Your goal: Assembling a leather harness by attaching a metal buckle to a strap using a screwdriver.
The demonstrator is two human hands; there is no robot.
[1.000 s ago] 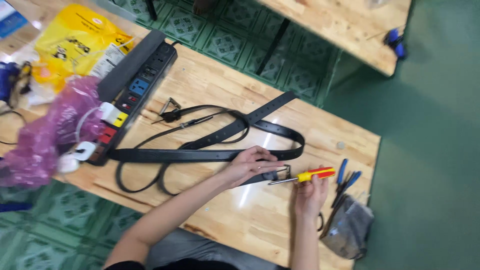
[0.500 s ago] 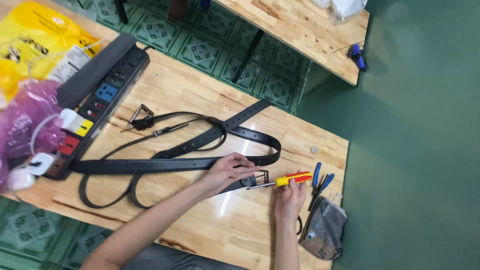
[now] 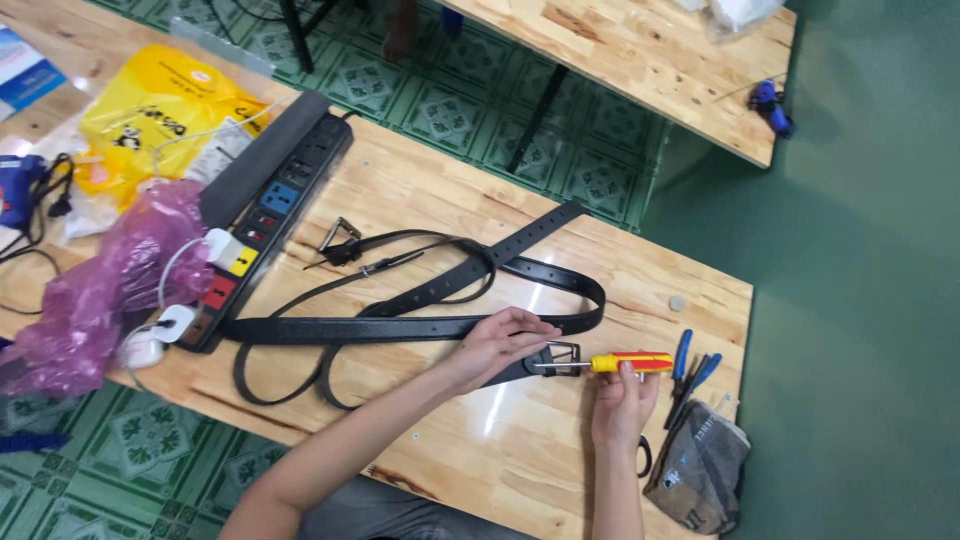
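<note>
A long black belt [image 3: 400, 328] lies looped across the wooden table [image 3: 420, 190]. Its metal buckle [image 3: 562, 358] sits at the near right. My left hand [image 3: 497, 342] presses the strap down just left of the buckle. A red and yellow screwdriver [image 3: 628, 363] is gripped in my right hand [image 3: 620, 400], its metal tip pointing left into the buckle. A second thinner black belt [image 3: 400, 262] with its own buckle [image 3: 342, 238] lies farther back.
A black power strip [image 3: 268, 215] with plugs runs along the left. Purple plastic bag [image 3: 105, 290] and yellow bag [image 3: 150, 125] lie at far left. Blue-handled pliers [image 3: 690, 365] and a grey pouch [image 3: 700, 470] sit at right. A second table [image 3: 640, 60] stands behind.
The view has shifted a little. Both hands stay at the buckle, with the screwdriver still pointed into it.
</note>
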